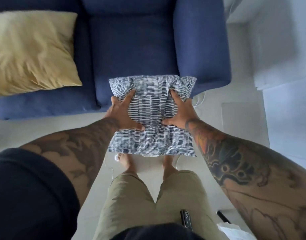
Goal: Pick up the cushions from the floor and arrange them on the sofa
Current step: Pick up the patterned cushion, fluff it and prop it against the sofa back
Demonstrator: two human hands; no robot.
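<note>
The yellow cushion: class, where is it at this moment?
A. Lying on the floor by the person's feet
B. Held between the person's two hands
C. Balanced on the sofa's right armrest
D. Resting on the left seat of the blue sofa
D: the yellow cushion lies on the left seat of the blue sofa, while the left hand and right hand hold the patterned cushion instead.

Single head-worn wide-angle camera is looking steeply down and forward from standing height, taking in the person's own legs and feet, the pale tiled floor (244, 118) and the near dark-blue fabric sofa (131, 40).
</note>
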